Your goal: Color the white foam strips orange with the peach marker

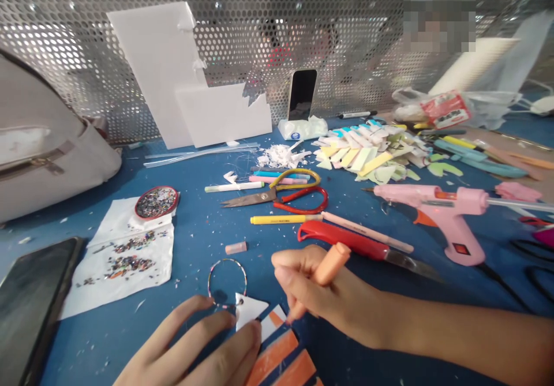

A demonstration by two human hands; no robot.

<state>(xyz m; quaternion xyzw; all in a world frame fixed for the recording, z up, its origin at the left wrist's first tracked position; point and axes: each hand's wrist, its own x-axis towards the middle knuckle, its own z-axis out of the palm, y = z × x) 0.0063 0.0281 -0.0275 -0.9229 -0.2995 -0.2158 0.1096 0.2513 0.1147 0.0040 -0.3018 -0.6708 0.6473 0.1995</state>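
Note:
My right hand (346,305) grips an orange marker (332,265), its tip down at a white strip (270,325) partly coloured orange. My left hand (186,351) lies on the table with fingers stretched out, fingertips touching a white triangular piece (253,310) beside that strip. The triangle has a hole near its corner, where a beaded ring (246,276) meets it. Below the strip are several orange-coloured strips (277,356), partly covered by my left hand. A pale orange marker cap (236,247) lies beyond the ring.
Beyond my hands lie a red-handled knife (341,239), scissors (259,197), a yellow marker (281,220) and a pink glue gun (437,201). Paper with beads (130,259), a phone (34,311) and a bag (47,143) are at left. Cut pieces (367,149) pile up behind.

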